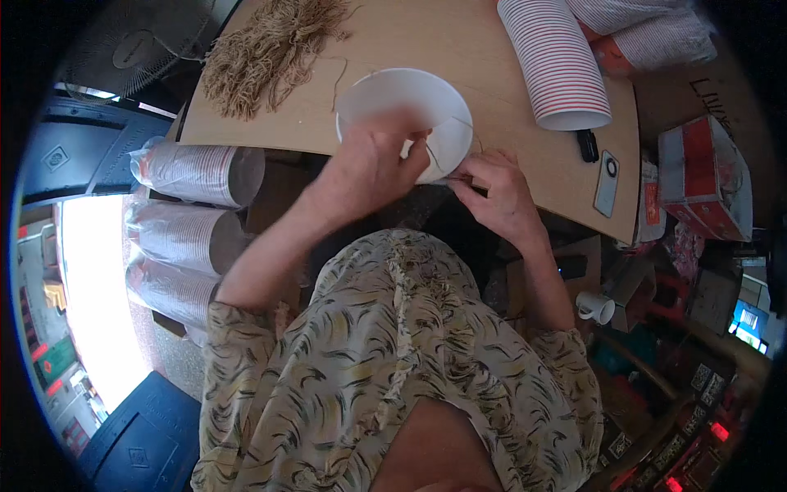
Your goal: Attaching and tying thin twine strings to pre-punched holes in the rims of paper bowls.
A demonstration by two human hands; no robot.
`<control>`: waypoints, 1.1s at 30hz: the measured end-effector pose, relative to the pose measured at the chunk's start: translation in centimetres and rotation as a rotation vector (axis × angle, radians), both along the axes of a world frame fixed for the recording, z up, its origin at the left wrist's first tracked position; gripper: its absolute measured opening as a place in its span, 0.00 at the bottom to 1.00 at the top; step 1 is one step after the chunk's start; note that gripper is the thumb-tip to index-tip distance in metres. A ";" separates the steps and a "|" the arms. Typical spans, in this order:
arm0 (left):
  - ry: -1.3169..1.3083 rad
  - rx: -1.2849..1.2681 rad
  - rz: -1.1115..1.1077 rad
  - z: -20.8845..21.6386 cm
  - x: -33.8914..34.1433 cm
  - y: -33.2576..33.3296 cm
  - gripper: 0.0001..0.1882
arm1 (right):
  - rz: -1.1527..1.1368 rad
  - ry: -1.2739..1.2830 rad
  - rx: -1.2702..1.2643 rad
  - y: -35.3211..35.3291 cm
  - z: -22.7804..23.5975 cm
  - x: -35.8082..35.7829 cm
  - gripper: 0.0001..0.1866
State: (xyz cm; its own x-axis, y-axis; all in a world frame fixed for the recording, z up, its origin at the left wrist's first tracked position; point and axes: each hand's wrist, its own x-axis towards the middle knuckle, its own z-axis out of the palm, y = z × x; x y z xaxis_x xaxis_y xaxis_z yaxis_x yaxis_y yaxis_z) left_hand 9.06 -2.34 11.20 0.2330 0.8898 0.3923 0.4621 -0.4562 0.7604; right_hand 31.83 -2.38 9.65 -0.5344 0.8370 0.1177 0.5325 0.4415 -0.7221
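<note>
A white paper bucket (452, 129) tilts its open mouth toward me at the near edge of the table. My left hand (373, 168) reaches over its mouth, fingers closed in a pinch by a thin cord (435, 156) that crosses the inside. Part of that hand is blurred. At the right side of the rim, my right hand (498, 190) is closed, thumb and fingers pinching the bucket's edge. A tangled bundle of beige cords (266, 53) lies at the far left of the table, with one loose strand near the bucket.
Nested paper buckets (557, 61) lie on the wooden table (426, 33) at far right, near a phone (607, 183) and a small black object (587, 146). Plastic-wrapped bucket stacks (197, 174) stand at left. A white mug (595, 307) and cardboard box (705, 176) are at right.
</note>
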 end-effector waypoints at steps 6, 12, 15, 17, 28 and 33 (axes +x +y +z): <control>-0.249 0.103 0.069 -3.0 1.3 -0.9 0.10 | 0.195 -0.249 0.464 -0.8 2.8 -1.4 0.06; -0.158 0.082 -0.234 -2.1 0.1 3.0 0.04 | 0.192 -0.248 0.460 0.4 3.5 -1.9 0.04; -0.359 -0.001 -0.307 -2.9 -1.1 5.6 0.03 | 0.187 -0.258 0.350 1.1 3.8 -1.9 0.04; -0.500 -0.119 -0.395 -2.5 -1.7 6.5 0.03 | 0.295 -0.145 0.274 1.1 3.4 -2.4 0.05; -0.438 -0.362 -0.182 -0.5 -1.2 5.0 0.07 | 0.265 -0.375 0.131 1.6 4.5 -3.6 0.08; -0.528 -0.456 -0.224 -2.1 -1.1 4.8 0.08 | 0.194 -0.171 0.271 2.6 6.2 -2.7 0.07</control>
